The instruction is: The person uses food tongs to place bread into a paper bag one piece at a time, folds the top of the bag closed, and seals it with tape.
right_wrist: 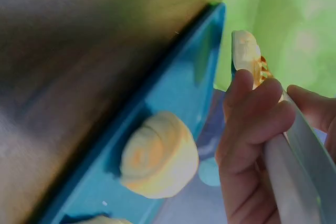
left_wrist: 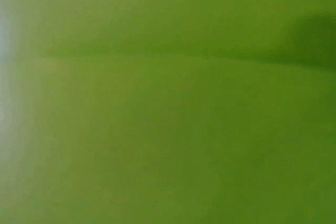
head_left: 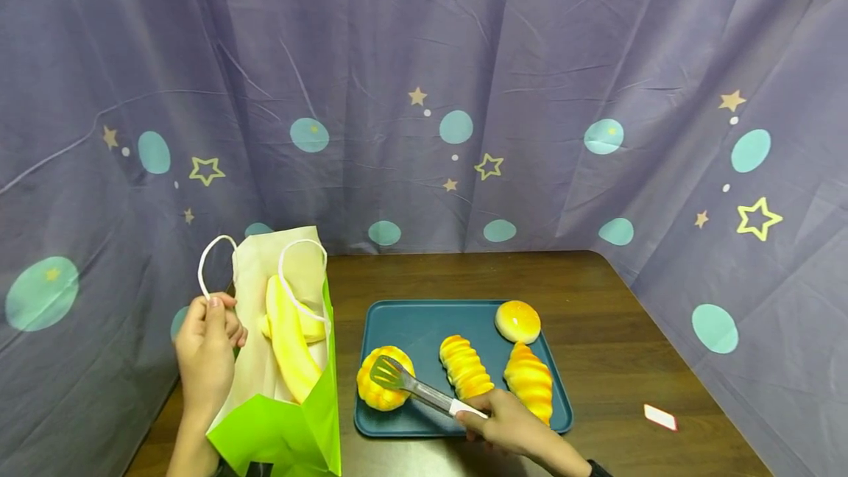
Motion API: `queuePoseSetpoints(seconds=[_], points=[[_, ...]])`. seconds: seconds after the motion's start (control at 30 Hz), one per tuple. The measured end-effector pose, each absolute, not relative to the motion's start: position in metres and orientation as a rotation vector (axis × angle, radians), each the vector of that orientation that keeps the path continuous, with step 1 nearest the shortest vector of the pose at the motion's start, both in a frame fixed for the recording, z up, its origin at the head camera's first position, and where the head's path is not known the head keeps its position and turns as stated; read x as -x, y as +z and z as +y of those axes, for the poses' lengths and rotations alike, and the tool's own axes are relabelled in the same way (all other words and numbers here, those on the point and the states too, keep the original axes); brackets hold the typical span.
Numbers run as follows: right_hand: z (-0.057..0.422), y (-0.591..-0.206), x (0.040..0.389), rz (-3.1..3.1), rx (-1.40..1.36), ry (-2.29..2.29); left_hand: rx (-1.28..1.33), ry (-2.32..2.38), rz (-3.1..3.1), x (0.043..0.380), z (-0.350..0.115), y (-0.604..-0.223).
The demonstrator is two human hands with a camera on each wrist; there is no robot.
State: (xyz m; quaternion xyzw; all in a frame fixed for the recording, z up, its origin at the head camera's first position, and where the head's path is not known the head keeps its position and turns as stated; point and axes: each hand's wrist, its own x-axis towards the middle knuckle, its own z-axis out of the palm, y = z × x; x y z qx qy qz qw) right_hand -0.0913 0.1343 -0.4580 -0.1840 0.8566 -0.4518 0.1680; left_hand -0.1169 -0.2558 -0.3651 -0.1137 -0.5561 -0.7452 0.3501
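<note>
With thumb and fingers, my left hand (head_left: 208, 348) pinches one white cord handle (head_left: 202, 265) of a green paper bag (head_left: 274, 433). Inside the open bag lie a long yellow banana-like piece (head_left: 285, 333) and another yellow piece partly behind it. My right hand (head_left: 510, 425) grips metal tongs (head_left: 429, 394) with white grips; their slotted head overlaps a round, lobed golden bun (head_left: 379, 394) at the tray's left end. The lower tong arm is hidden in the head view. Green bag paper (left_wrist: 157, 129) fills the left wrist view.
The blue tray (head_left: 411, 313) also bears a ridged spiral roll (head_left: 464, 365), a smooth round bun (head_left: 518, 321) and a croissant-like bread (head_left: 530, 381). A small white card with a red edge (head_left: 660, 417) lies on the wooden table (head_left: 609, 330). A patterned curtain (head_left: 543, 190) hangs behind.
</note>
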Motion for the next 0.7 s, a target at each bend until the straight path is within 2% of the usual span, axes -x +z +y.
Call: queuePoseSetpoints(seconds=[0.7], points=[[0.137,-0.379,0.071,2.482,0.808,-1.519,0.309,-1.947,-1.408,0.115,-0.257,-0.364]])
